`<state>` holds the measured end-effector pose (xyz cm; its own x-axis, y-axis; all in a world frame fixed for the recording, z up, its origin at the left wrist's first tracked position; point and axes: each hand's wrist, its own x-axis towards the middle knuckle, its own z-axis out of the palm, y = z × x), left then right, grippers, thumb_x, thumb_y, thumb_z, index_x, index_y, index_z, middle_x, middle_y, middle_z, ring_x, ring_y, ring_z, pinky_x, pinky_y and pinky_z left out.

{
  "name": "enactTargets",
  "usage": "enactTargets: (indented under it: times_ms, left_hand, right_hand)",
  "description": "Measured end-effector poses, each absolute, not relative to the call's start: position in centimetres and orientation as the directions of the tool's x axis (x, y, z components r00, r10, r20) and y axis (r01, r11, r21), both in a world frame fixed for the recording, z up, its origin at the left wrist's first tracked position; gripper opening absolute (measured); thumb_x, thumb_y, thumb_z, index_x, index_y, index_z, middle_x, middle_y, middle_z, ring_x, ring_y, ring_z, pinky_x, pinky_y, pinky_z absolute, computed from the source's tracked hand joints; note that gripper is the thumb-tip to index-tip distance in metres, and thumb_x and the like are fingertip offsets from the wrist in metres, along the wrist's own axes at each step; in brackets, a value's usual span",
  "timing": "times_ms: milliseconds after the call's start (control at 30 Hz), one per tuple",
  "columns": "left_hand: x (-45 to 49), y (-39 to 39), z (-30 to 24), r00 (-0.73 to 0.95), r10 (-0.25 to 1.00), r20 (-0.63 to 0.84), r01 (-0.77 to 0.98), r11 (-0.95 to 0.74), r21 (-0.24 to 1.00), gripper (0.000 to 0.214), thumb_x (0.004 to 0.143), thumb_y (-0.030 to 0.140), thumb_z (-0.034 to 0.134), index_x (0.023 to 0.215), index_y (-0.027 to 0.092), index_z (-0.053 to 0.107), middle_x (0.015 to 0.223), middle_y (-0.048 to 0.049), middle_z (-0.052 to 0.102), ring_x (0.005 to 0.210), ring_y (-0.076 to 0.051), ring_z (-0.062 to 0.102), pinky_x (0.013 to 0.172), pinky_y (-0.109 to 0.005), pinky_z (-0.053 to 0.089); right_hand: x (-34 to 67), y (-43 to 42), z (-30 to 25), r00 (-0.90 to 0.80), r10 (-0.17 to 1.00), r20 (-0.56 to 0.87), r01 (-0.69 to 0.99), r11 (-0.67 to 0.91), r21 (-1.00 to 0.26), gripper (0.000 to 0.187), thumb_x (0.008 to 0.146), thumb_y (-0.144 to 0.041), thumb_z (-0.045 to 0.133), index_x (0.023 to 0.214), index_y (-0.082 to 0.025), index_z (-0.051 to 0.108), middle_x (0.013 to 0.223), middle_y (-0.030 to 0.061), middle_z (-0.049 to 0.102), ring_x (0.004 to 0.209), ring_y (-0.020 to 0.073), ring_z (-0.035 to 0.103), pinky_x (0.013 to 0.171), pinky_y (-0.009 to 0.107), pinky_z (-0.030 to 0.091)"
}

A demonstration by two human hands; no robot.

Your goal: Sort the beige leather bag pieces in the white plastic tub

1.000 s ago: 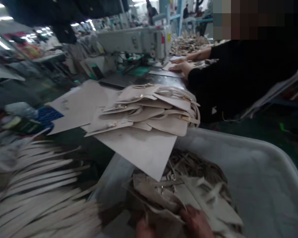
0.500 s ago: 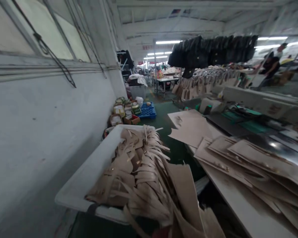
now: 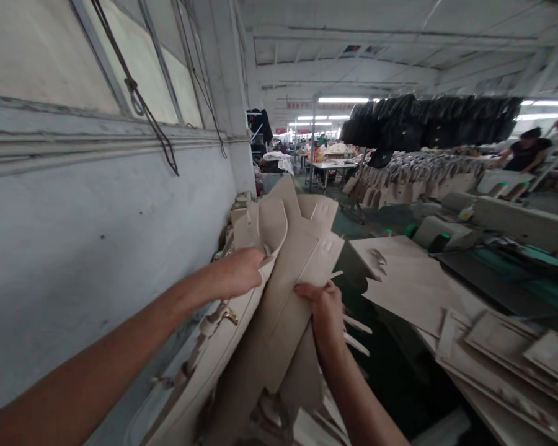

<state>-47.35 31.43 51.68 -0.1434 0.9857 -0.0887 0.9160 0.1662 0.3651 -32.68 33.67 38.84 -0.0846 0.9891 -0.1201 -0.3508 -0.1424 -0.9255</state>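
My left hand (image 3: 244,272) is closed on the upper edge of a beige bag panel (image 3: 230,341), its fingertips partly hidden behind the material. A gold metal clasp (image 3: 231,316) shows on that panel just below the hand. My right hand (image 3: 328,310) grips a second beige panel (image 3: 302,260) by its right side, thumb on the front face and fingers behind. The two pieces spread apart in a V, with a dark gap between them. Beneath them, thin beige straps (image 3: 357,323) stick out to the right, and the white bin (image 3: 142,412) is mostly covered.
At right, a work table carries flat beige pieces (image 3: 409,279) and stacked beige panels (image 3: 488,365). A white wall (image 3: 167,217) runs close along the left. Black bags (image 3: 428,124) hang from a rack ahead, and a person (image 3: 525,152) is at the far right.
Both hands have come into view holding beige panels, raised above the bin's heap. The view has shifted left and up, so the table and rack sit further right and lower.
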Motion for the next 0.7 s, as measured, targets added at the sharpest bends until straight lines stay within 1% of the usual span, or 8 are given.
enactTargets:
  times_ms: [100,200,267,333,400,600,667,700]
  left_hand:
    - [-51.4,37.0,44.0,-0.002,0.934,-0.357,0.903,0.155,0.401,0.024,0.063,0.025,0.056,0.079,0.008,0.063,0.068,-0.0054,0.061,0.064,-0.019,0.056,0.058,-0.025,0.044]
    - [-54.5,39.1,31.4,-0.045,0.850,-0.524,0.650,0.423,0.631,0.056,0.076,0.046,0.045,0.121,0.012,0.046,0.108,-0.0119,0.060,0.077,-0.022,0.061,0.059,-0.030,0.049]
    - [-56.1,38.1,23.2,-0.139,0.874,-0.466,0.655,0.434,0.619,0.060,0.077,0.040,0.045,0.127,0.007,0.040,0.117,-0.0161,0.056,0.096,-0.027,0.058,0.075,-0.034,0.049]
    - [-57.2,36.2,16.8,-0.196,0.879,-0.435,0.681,0.441,0.585,0.061,0.072,0.027,0.051,0.126,-0.001,0.039,0.128,-0.0207,0.047,0.117,-0.028,0.045,0.098,-0.032,0.034]
    - [-58.3,34.2,12.8,-0.262,0.876,-0.405,0.698,0.462,0.547,0.060,0.071,0.020,0.048,0.126,-0.001,0.038,0.134,-0.0206,0.040,0.126,-0.025,0.034,0.106,-0.030,0.024]
    - [-59.7,29.7,9.1,-0.375,0.904,-0.207,0.838,0.426,0.340,0.052,0.075,0.034,0.036,0.121,0.010,0.040,0.127,-0.0150,0.048,0.123,-0.027,0.039,0.105,-0.036,0.027]
    - [-58.2,29.1,8.9,-0.297,0.940,-0.165,0.863,0.339,0.374,0.053,0.075,0.040,0.034,0.120,0.012,0.039,0.124,-0.0152,0.051,0.119,-0.029,0.043,0.103,-0.039,0.032]
    - [-56.8,28.9,8.8,-0.264,0.946,-0.186,0.870,0.317,0.378,0.051,0.076,0.044,0.033,0.120,0.018,0.039,0.121,-0.0095,0.054,0.118,-0.031,0.044,0.101,-0.044,0.034]
  right_hand:
    - [-38.7,39.8,30.5,-0.105,0.965,-0.241,-0.388,-0.263,-0.884,0.042,0.050,-0.031,0.063,0.086,-0.011,0.060,0.075,0.0035,0.064,0.062,0.0151,0.056,0.056,0.025,0.045]
    - [-41.6,43.5,22.0,-0.185,0.916,-0.357,-0.358,-0.401,-0.843,0.054,0.048,-0.035,0.064,0.097,-0.013,0.057,0.080,0.0039,0.064,0.070,0.0178,0.058,0.056,0.025,0.044]
    - [-41.4,43.6,17.4,-0.180,0.894,-0.411,-0.342,-0.449,-0.825,0.063,0.047,-0.036,0.067,0.104,-0.014,0.054,0.086,0.0048,0.063,0.076,0.0189,0.059,0.057,0.025,0.044]
    - [-39.8,42.1,14.0,-0.182,0.875,-0.449,-0.360,-0.485,-0.797,0.068,0.048,-0.039,0.070,0.109,-0.016,0.052,0.092,0.0057,0.062,0.079,0.0187,0.059,0.061,0.027,0.045]
    - [-37.5,39.3,11.3,-0.177,0.853,-0.490,-0.395,-0.518,-0.759,0.067,0.048,-0.042,0.073,0.107,-0.017,0.052,0.092,0.0057,0.062,0.077,0.0183,0.059,0.063,0.029,0.046]
    - [-31.4,25.6,6.6,-0.226,0.826,-0.517,-0.484,-0.556,-0.676,0.058,0.043,-0.047,0.077,0.092,-0.021,0.059,0.073,0.0004,0.063,0.054,0.0134,0.056,0.049,0.025,0.042]
    - [-30.0,21.4,6.0,-0.249,0.827,-0.503,-0.554,-0.548,-0.627,0.058,0.036,-0.048,0.078,0.085,-0.022,0.060,0.063,-0.0020,0.062,0.045,0.0122,0.053,0.044,0.024,0.039]
    - [-29.0,19.9,5.8,-0.242,0.830,-0.503,-0.589,-0.537,-0.603,0.059,0.034,-0.048,0.079,0.083,-0.022,0.060,0.060,-0.0027,0.061,0.044,0.0121,0.053,0.042,0.023,0.038]
